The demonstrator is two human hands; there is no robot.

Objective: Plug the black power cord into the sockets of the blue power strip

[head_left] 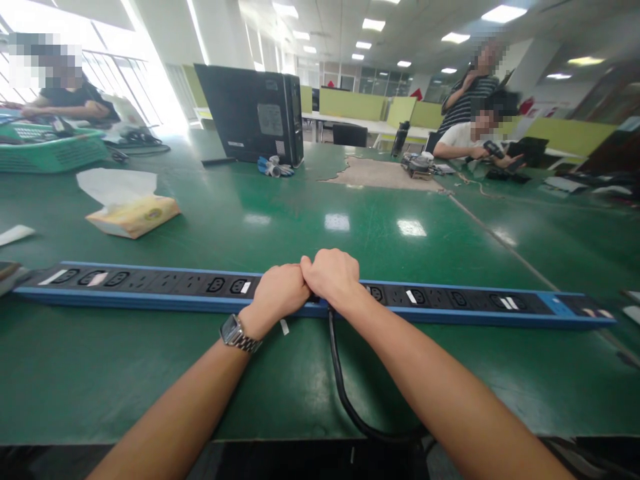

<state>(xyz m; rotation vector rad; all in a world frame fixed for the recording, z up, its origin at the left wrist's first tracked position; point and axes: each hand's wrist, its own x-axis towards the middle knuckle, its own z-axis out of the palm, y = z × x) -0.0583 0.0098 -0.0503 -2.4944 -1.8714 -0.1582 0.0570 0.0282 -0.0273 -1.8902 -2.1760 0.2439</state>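
Note:
A long blue power strip (200,285) with a black socket face lies across the green table (280,393). Over its middle, my left hand (283,290) and my right hand (333,273) are closed and touch each other. A thick black cable (340,380) comes out below my right hand and curves down past the table's front edge; its upper end is hidden by the hands. Whatever the fingers grip is also covered. Small white labels (509,303) mark some sockets. On my left wrist is a metal watch (235,331).
A tissue pack (135,217) and a green basket (55,152) are at left. Farther back stand a black computer tower (250,113), blue-grey gloves (274,167) and a dark bottle (400,139). One person (70,100) is at far left; two others (465,137) are at back right.

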